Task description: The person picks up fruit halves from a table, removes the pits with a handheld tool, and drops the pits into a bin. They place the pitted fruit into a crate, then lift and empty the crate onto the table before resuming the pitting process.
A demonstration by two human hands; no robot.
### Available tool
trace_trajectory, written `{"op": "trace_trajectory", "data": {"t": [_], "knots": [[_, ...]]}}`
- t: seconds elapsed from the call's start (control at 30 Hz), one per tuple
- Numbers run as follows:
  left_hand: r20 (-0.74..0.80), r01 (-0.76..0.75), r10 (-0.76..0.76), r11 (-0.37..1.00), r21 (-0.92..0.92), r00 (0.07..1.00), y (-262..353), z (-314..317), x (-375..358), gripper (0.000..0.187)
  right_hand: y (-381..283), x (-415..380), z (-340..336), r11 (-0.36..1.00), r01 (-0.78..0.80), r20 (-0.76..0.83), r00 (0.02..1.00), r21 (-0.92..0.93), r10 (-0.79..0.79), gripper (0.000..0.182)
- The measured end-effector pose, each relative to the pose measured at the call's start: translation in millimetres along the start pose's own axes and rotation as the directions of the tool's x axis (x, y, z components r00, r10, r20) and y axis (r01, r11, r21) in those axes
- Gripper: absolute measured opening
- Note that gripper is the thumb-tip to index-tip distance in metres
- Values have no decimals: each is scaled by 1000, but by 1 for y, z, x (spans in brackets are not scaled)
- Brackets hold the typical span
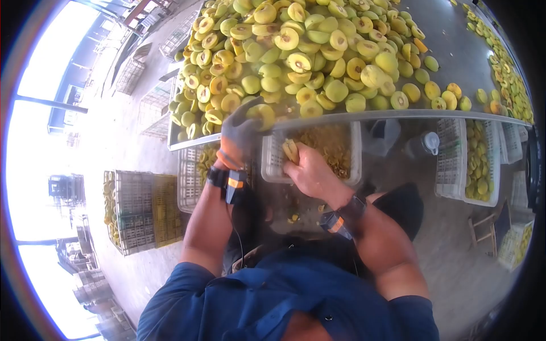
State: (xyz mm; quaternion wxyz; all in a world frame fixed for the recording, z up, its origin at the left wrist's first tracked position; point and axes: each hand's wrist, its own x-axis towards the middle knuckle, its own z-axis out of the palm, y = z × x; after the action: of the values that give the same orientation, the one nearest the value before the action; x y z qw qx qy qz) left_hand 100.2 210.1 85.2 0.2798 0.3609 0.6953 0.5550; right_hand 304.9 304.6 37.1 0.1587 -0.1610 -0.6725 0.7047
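A grey and orange work glove covers my left hand, which is at the table's near edge. Its fingers curl round a yellow-green fruit half, slightly smeared by motion. My right hand is bare and closed, over the white crate below the edge. A small yellow-brown piece sticks up between its thumb and fingers; its exact kind I cannot tell. Brownish fruit scraps lie in that crate. Just beyond both hands rises a big heap of halved fruit, many with brown hollows facing up.
The metal table has a raised front rim. Crates of fruit stand below it, one at left and one at right. A clear jug is beneath the rim. Stacked crates stand on the floor at left.
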Motion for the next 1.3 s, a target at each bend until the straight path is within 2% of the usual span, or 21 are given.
{"op": "trace_trajectory", "data": {"t": [0.07,0.13,0.2,0.27,0.33,0.4,0.5,0.57,0.6,0.63,0.67,0.7,0.77,0.8,0.9,0.97,1.03,1.1,1.17,1.23,1.3], "knots": [[-11,124,-131,960,-251,991,15,24,-15,50,3,1,1,1000,10,-22,1000,-7,-11,31],[-12,-91,91,996,4,996,10,37,-26,49,5,-1,-1,999,28,-52,998,-43,-30,30],[-64,99,-142,891,-444,988,11,52,-32,44,6,-4,-3,993,48,-84,995,-105,-57,29],[-93,-32,8,967,-255,996,-10,56,-34,43,8,-5,-6,988,44,-103,993,-150,-60,28],[-122,-77,59,986,-151,991,-19,60,-38,43,6,-7,-4,986,49,-119,991,-157,-69,27],[-175,-26,-7,982,-189,984,-3,77,-46,42,-2,-13,-1,990,66,-137,987,-127,-83,27],[-274,41,-162,916,-400,948,-1,94,-49,39,-11,-14,0,996,-8,1,1000,88,8,28],[-263,-139,102,982,-127,959,-6,93,-53,32,-8,-13,-3,992,-3,17,1000,129,1,29],[-244,-79,-17,922,-378,970,-7,92,-52,31,-6,-12,-5,989,-2,24,1000,149,-1,29],[-195,-17,-127,798,-603,972,-7,91,-50,30,-3,-11,-8,998,-16,3,1000,59,16,28],[-216,-151,109,971,-186,970,-8,85,-45,30,-1,-8,-12,999,-32,-18,999,-30,31,28],[-129,-286,328,922,262,936,-12,74,-39,31,3,-8,-12,995,-24,-37,999,-95,20,28],[-52,-278,321,882,379,946,-38,63,-17,31,13,-7,-9,979,14,-66,997,-202,-28,28],[-95,-126,132,989,71,987,-67,58,-1,31,16,-6,-7,968,47,-75,995,-246,-67,28],[-118,-222,324,829,513,939,-45,75,-8,34,0,-7,-6,991,69,-31,997,-116,-73,27],[-76,-261,470,609,749,879,-32,81,-12,37,-6,-8,-12,993,-59,38,997,-104,64,25],[-107,-220,417,660,719,902,-33,86,-16,40,2,-8,-12,986,-64,21,997,-155,68,24],[-100,-179,328,718,673,940,-20,91,-24,40,29,-8,-3,964,41,-70,996,-261,-62,25],[-80,-205,328,744,636,941,-18,91,-25,40,24,-8,-14,933,147,52,989,-329,-137,24],[-66,-234,349,744,626,935,-18,92,-24,40,26,-8,-17,900,176,42,984,-398,-174,22],[-60,-260,390,714,650,919,-22,92,-22,40,39,-5,-8,875,125,-95,977,-467,-190,17]]}}
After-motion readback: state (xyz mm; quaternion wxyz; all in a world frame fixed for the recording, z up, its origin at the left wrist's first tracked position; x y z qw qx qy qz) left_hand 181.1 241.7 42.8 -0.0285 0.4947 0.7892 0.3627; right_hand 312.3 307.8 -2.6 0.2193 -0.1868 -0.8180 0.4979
